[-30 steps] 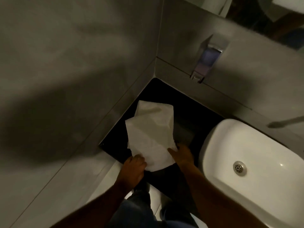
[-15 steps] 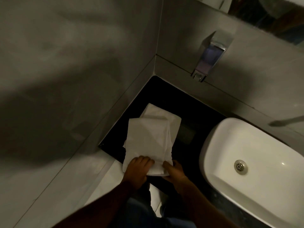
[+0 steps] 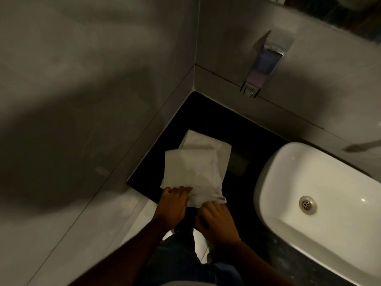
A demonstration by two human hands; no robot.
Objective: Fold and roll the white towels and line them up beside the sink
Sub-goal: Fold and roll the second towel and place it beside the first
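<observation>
A white towel (image 3: 195, 168) lies folded on the black counter (image 3: 206, 118), left of the white sink (image 3: 321, 182). Its far part is flat with layered folds; its near edge is bunched and lifted. My left hand (image 3: 175, 205) presses and pinches the towel's near left edge. My right hand (image 3: 216, 217) grips the crumpled near right corner at the counter's front edge. Both hands hold the same towel. No other towel shows.
Grey tiled walls meet in a corner behind the counter. A soap dispenser (image 3: 261, 69) hangs on the back wall above the counter. The sink's drain (image 3: 307, 204) is visible. A tap spout (image 3: 360, 146) reaches in from the right. My legs stand below the counter edge.
The towel went from held up and loose to lying flat and folded on the counter. Both hands came closer together at its near edge, which is now bunched.
</observation>
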